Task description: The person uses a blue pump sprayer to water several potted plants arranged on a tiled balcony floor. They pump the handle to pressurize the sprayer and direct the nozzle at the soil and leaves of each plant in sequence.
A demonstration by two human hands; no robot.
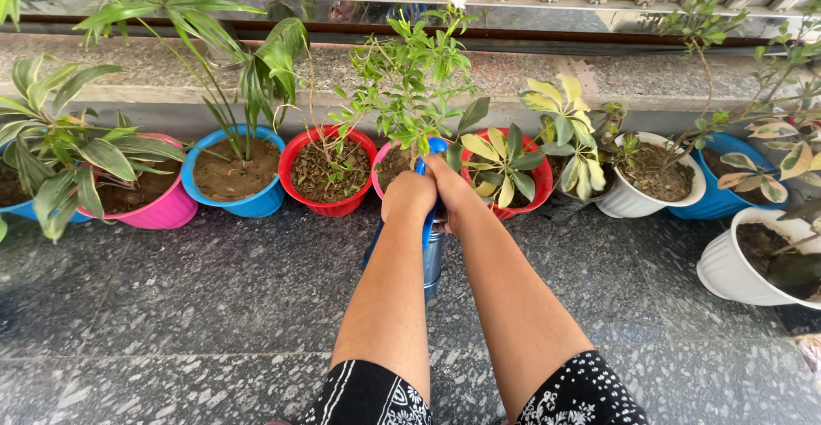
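Both my hands grip a blue-and-metal bottle, held out over a row of plant pots. My left hand is closed around its blue upper part. Beside it, my right hand wraps the same top, whose blue tip points at a pink pot holding a leafy green shrub. The bottle's steel body hangs below my wrists, partly hidden by my forearms. Whether liquid comes out I cannot tell.
A row of pots lines a stone ledge: a pink pot, a blue pot, a red pot, another red pot, white pots and a blue pot. Dark speckled floor lies in front.
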